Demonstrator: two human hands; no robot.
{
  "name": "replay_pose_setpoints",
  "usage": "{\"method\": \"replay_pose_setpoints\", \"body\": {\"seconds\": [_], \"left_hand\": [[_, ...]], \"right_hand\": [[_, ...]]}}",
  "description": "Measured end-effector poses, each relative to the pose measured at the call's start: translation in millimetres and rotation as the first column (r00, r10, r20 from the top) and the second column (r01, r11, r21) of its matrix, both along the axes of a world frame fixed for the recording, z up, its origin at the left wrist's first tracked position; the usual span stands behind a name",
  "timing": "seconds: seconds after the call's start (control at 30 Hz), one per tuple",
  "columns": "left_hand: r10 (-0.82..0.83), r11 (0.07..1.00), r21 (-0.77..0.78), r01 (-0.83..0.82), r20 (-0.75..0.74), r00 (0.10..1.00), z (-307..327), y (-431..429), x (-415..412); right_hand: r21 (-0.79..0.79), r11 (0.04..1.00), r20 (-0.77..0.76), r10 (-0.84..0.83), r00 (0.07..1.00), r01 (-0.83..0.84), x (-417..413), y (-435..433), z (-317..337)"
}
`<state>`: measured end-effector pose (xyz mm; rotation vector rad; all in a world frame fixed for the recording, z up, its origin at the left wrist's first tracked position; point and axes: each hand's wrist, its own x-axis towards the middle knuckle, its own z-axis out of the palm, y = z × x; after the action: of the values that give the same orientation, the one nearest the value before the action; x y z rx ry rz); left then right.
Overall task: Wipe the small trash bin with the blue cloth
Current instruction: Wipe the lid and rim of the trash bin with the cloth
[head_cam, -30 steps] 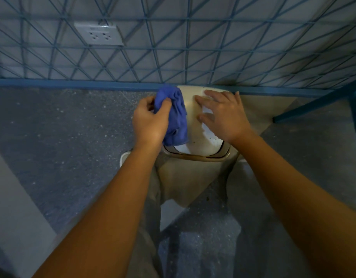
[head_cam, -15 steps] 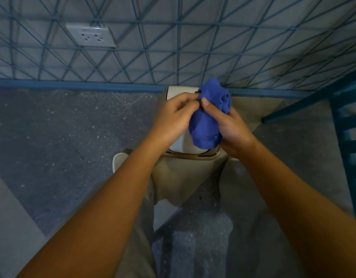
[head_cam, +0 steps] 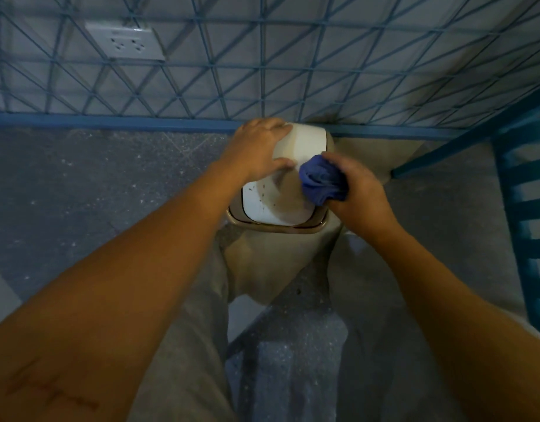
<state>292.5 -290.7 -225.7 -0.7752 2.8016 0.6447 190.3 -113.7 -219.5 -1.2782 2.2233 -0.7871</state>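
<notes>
bin point(head_cam: 281, 205): light, slick, steady its far end | left hand point(head_cam: 256, 147): spread, gripping bin | right hand point(head_cam: 358, 193): bunching soft cloth point(head_cam: 322, 182)

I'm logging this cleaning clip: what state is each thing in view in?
small trash bin: tipped, rim toward the person, dark specks on its white side.
blue cloth: bunched, pressed on the bin.
left hand: grips the bin's far end.
right hand: grips the cloth.
wall socket: nothing plugged in.
</notes>
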Motion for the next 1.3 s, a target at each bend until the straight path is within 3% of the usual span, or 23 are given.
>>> {"method": "replay_pose_setpoints", "body": {"seconds": [0.1, 0.37, 0.5, 0.63, 0.83, 0.93, 1.13, 1.3], "left_hand": [[-0.006, 1.0, 0.001, 0.006, -0.014, 1.0, -2.4, 4.0, 0.4], [0.03, 0.999, 0.035, -0.029, -0.039, 0.999, -0.8, 7.5, 2.5], [0.033, 0.999, 0.038, -0.032, -0.04, 0.999, 0.2, 7.4, 2.4], [0.036, 0.998, 0.049, -0.034, -0.032, 0.999, 1.3, 7.4, 1.2], [0.045, 0.998, 0.049, -0.043, -0.033, 0.998, -0.1, 5.8, 0.6], [0.041, 0.999, 0.036, -0.04, -0.031, 0.999, -0.5, 6.6, 0.1], [0.043, 0.998, 0.037, -0.041, -0.05, 0.998, -0.9, 7.4, 0.1], [0.048, 0.998, 0.033, -0.046, -0.05, 0.998, -0.6, 7.6, 0.6]], "right_hand": [[0.061, 0.998, -0.156, 0.033, 0.987, -0.024, 10.0, -2.3, -14.0], [0.139, 0.967, -0.274, 0.245, 0.93, -0.214, 35.3, 19.1, -53.5], [0.036, 0.986, -0.302, 0.169, 0.938, -0.166, 27.1, 9.4, -44.3], [-0.018, 0.999, -0.231, -0.045, 0.972, 0.042, 26.0, 4.4, -39.2], [0.115, 0.985, -0.362, 0.165, 0.917, -0.131, 41.3, 15.1, -56.6], [0.062, 0.989, -0.369, 0.151, 0.917, -0.137, 40.5, 12.3, -54.2], [-0.134, 0.991, -0.373, -0.052, 0.926, 0.001, 28.8, -9.4, -42.0], [-0.029, 0.991, -0.381, 0.112, 0.918, -0.132, 43.3, 1.5, -57.2]]}}
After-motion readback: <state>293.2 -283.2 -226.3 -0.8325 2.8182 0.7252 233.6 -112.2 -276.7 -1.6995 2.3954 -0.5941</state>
